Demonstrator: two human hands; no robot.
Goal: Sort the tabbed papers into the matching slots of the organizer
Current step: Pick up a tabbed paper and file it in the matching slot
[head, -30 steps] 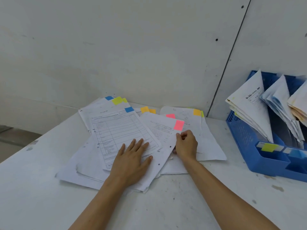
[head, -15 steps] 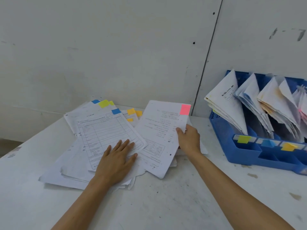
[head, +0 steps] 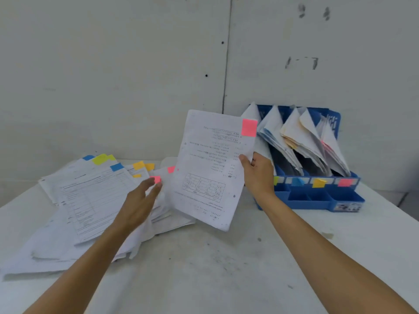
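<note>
Right hand [head: 258, 175] pinches the right edge of a printed sheet [head: 210, 168], thumb on the front face. Sheet is lifted clear of the worktop [head: 204, 268], tilted, a pink tab [head: 249, 127] at its top right corner. It hangs just left of the organizer [head: 317, 198], overlapping the organizer's leftmost slot in view.

Left hand [head: 140, 200] is open, fingers loosely spread, holding nothing, above the pile [head: 90, 200]. Cannot tell whether it touches the paper; it is blurred.

Pile lies well left of the organizer, sheets fanned, with blue, yellow, orange and pink tabs at their far edges.

Organizer is blue, against the wall [head: 113, 75], slots full of leaning papers. Along its front: yellow, blue, orange and pink labels, left to right. The pink label [head: 344, 182] is furthest from the held sheet.
</note>
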